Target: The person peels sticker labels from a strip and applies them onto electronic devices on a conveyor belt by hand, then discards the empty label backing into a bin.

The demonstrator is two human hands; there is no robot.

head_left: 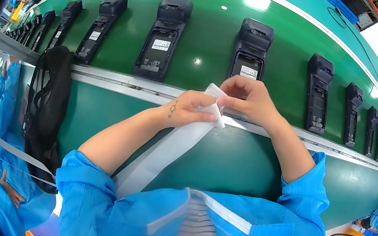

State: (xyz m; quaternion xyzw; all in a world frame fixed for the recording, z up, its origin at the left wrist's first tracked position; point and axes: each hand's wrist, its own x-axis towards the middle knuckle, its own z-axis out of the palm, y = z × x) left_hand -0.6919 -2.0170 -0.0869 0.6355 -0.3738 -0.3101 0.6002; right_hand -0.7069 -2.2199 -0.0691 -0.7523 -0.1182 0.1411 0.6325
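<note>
Devices (161, 43) in a row on belt (203, 33). Before belt: near rail (143, 89), then bench (241, 166). Far left, over near rail and bench: bag (48, 94). Behind belt: far table (308, 3).

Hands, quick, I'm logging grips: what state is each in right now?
Left hand: closed, pinching the white strip.
Right hand: closed, fingertips together at the strip's upper end; exact grip cannot be told.

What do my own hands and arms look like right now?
The left hand and right hand are bare, without gloves. A small, dark, tattoo-like marking shows near the left wrist. Bright blue sleeves sit bunched around the elbows.
</note>
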